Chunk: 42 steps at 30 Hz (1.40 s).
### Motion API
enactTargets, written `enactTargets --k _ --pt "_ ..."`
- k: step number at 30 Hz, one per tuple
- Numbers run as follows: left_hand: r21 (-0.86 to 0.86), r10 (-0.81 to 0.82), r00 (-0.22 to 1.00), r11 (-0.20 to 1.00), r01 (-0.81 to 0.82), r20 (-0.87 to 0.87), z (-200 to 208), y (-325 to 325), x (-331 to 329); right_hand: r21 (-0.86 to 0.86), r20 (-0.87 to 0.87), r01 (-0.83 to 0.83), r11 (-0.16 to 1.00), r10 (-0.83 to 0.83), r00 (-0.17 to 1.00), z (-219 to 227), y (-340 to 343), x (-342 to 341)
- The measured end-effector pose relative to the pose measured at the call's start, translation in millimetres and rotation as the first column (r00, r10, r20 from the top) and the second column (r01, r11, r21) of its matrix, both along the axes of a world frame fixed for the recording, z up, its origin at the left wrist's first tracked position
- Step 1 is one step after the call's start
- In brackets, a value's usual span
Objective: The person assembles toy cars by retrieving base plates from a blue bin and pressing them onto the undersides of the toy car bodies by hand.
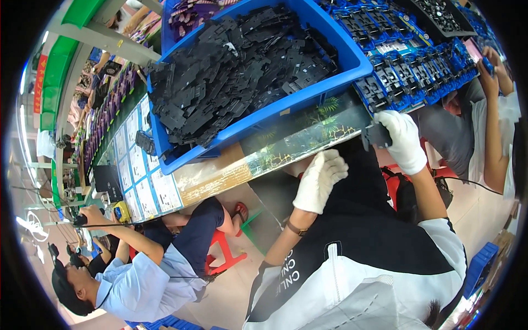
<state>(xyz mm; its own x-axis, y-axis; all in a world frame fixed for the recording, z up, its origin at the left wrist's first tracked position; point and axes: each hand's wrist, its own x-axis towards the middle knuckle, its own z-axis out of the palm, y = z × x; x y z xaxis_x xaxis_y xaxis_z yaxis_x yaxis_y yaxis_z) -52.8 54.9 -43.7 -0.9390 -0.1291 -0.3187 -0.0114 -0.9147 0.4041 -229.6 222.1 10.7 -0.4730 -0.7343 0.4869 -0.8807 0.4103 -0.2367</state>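
My right hand point(404, 142), in a white glove, grips a flat black plastic part point(378, 135) at the table's near edge, close to the rows of blue and black assemblies point(410, 77). My left hand point(322, 181), also gloved in white, is raised in front of my chest below the table edge. Its fingers lie side by side, loosely bent, and no object shows in it. A large blue bin point(231, 144) stands on the table ahead of my hands. Loose black plastic parts point(247, 71) are heaped in it.
Printed sheets point(148, 176) and a black box point(108, 182) lie on the table point(220, 176) at the left. A black tray of small parts point(440, 16) is at the far right. One person point(148, 269) sits at left, another person's hands point(495, 71) at right. Red stools point(224, 250) stand below.
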Motion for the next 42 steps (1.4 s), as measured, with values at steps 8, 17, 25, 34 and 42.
enactTargets --k 8,17,25,34,42 --pt "0.06 -0.184 0.977 0.98 0.191 -0.104 7 17 -40 -0.165 0.164 -0.219 0.962 0.246 0.955 13 34 49" --pt "0.097 0.144 0.987 0.986 -0.137 -0.071 27 22 -19 -0.262 0.299 -0.125 0.957 0.204 0.932 28 2 76" --pt "-0.012 0.297 0.954 0.954 -0.298 -0.039 39 14 2 -0.15 0.326 -0.17 0.974 0.211 0.922 17 -22 84" --pt "0.072 0.294 0.952 0.955 -0.288 -0.089 37 -2 7 -0.272 0.366 -0.183 0.945 0.278 0.888 34 -29 83" --pt "0.219 0.355 0.926 0.921 -0.323 -0.128 30 1 4 -0.012 0.24 0.012 1.0 -0.008 0.971 50 -62 89"
